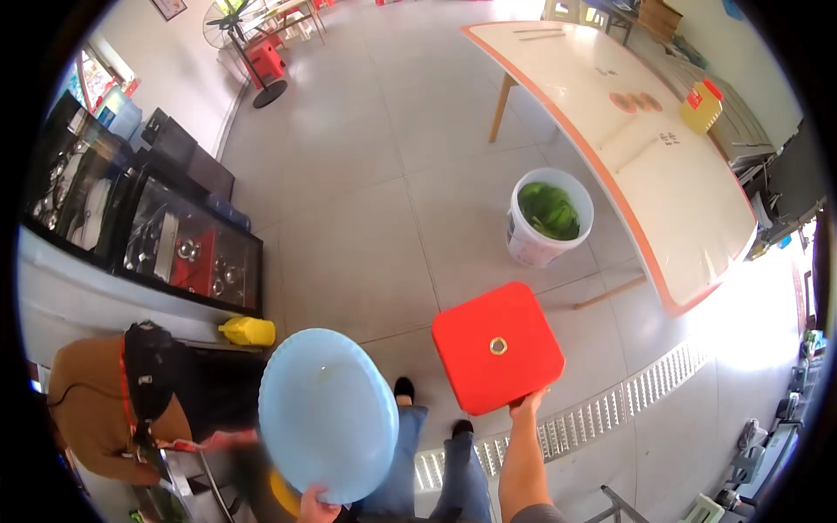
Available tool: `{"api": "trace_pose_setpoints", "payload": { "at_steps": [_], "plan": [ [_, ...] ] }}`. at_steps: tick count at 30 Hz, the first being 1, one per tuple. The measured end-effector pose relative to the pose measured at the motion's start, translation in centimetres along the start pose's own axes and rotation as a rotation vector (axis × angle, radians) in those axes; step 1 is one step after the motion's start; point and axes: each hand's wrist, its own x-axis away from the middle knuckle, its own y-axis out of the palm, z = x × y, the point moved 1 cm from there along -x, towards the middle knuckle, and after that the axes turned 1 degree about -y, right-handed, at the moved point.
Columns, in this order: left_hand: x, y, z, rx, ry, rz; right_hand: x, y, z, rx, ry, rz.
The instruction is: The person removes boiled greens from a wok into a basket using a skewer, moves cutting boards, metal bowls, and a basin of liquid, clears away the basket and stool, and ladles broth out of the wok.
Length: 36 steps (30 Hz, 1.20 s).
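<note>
My left hand [319,506] grips the lower rim of a light blue plastic basin [327,418], which is tilted so that its inside faces me. At the near edge of a red square stool [488,336] is my right hand [528,404], closed on it with most of the fingers hidden beneath. The stool's top faces up, with a metal-rimmed hole in the middle. Beyond the stool, a white bucket [534,247] of green leafy vegetables [549,212] stands on the floor.
A long table [671,200] with orange edging runs along the right. On the left are a glass-door cabinet [187,244], a yellow container [248,330] and another person [96,401] close to the basin. A metal drain grate [602,408] crosses the floor. A black fan [235,44] stands farther back.
</note>
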Motion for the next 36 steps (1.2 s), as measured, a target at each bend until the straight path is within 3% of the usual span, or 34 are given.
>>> {"api": "trace_pose_setpoints", "payload": {
  "at_steps": [2,4,8,13,15,17,18,19,20,22,24,26,28,30,31,32,33,34,36],
  "plan": [
    [-1.0,2.2,1.4,-0.003,-0.025,0.019,1.7,0.9,0.1,0.109,0.015,0.201],
    [-3.0,3.3,3.7,0.016,-0.055,0.009,1.4,-0.8,0.8,0.252,0.078,0.261],
    [-6.7,4.8,7.5,0.021,-0.041,-0.119,5.1,3.0,2.1,0.394,0.122,0.307],
    [-5.9,6.6,12.0,0.097,-0.151,-0.005,4.5,10.7,6.0,0.436,0.382,0.251],
    [-7.1,4.9,12.9,0.137,-0.163,-0.035,-0.6,14.8,9.6,0.494,0.394,0.101],
    [-7.6,4.8,13.8,0.167,-0.191,-0.069,-1.5,28.4,11.9,0.647,0.365,0.037],
    [-7.7,5.9,14.4,0.152,-0.189,-0.081,-3.7,34.2,13.5,0.554,0.375,-0.2],
    [-7.6,7.1,15.0,0.14,-0.182,-0.091,-2.9,41.5,13.1,0.695,0.477,-0.5],
    [-7.3,7.8,15.5,0.132,-0.171,-0.095,-2.1,47.9,13.9,0.687,0.54,-0.665],
    [-8.6,7.6,15.7,0.159,-0.134,-0.103,2.6,57.6,16.1,0.698,0.257,-0.938],
    [-9.8,8.1,16.2,0.154,-0.136,-0.1,3.4,60.8,19.0,0.708,0.098,-0.882],
    [-10.2,9.5,16.9,0.125,-0.17,-0.09,5.1,58.4,19.6,0.7,-0.051,-0.891],
    [-10.2,11.5,17.3,0.039,-0.123,-0.145,5.6,51.6,18.1,1.155,-0.303,-0.821],
    [-11.3,12.5,17.6,-0.113,-0.115,-0.189,9.6,44.3,11.9,1.391,-0.514,-0.581],
    [-10.8,13.9,17.7,-0.253,-0.036,-0.089,8.7,39.4,9.3,1.558,-0.543,-0.402],
    [-10.3,16.1,18.0,-0.416,0.036,-0.136,8.0,33.0,7.0,1.441,-0.476,-0.141],
    [-9.5,17.8,18.1,-0.586,0.109,-0.184,4.4,24.2,5.7,1.054,-0.152,0.118],
    [-8.6,19.6,18.3,-0.759,0.188,-0.234,8.2,21.4,1.3,0.724,-0.091,0.345],
    [-6.1,24.3,17.0,-0.902,0.212,-0.361,10.8,10.2,-4.4,0.873,-0.353,0.384]
  ]
}}
